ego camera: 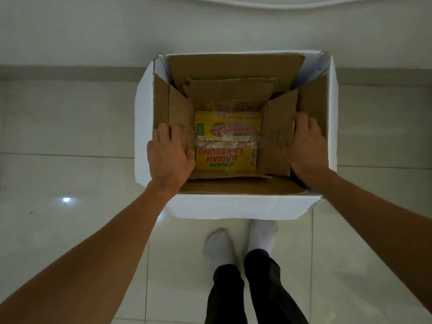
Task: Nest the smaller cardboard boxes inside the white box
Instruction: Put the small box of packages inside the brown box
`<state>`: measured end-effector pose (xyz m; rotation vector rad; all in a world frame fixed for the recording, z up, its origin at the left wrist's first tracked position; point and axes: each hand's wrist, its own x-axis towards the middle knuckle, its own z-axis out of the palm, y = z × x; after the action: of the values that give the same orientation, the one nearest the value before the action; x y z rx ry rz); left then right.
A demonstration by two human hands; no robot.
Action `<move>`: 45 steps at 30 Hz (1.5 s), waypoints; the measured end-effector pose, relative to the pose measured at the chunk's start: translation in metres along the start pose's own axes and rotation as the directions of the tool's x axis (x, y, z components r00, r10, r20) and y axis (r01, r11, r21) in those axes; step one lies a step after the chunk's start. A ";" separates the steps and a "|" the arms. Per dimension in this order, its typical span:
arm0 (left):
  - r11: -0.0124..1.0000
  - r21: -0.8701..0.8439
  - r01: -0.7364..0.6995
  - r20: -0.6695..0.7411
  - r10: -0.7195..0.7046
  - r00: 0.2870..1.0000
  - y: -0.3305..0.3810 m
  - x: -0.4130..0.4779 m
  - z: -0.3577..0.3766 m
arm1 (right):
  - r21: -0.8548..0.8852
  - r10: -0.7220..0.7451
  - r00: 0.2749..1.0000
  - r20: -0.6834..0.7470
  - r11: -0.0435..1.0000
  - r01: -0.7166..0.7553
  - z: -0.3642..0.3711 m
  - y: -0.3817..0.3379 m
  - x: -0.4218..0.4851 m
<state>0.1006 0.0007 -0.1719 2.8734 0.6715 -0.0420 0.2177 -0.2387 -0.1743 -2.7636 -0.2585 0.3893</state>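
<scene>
At frame centre I see my left hand [170,155] and right hand [304,146] gripping opposite side flaps of the smaller cardboard box [231,90] inside the white box [233,206], fingertips partly hidden.

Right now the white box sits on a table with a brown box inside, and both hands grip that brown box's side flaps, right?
Not on a table: the head view shows the white box standing on the tiled floor, by the person's socks. The rest holds: the brown box is inside it, and the left hand and right hand grip its side flaps.
</scene>
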 end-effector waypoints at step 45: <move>0.961 0.239 0.137 0.299 -0.207 0.932 0.025 -0.024 0.037 | -0.294 -0.055 0.670 0.740 0.869 0.397 0.053 0.020 0.013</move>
<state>0.0906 -0.0390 -0.2023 2.8926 0.8960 -0.6322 0.2164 -0.2383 -0.2324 -2.7709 -0.9955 1.5089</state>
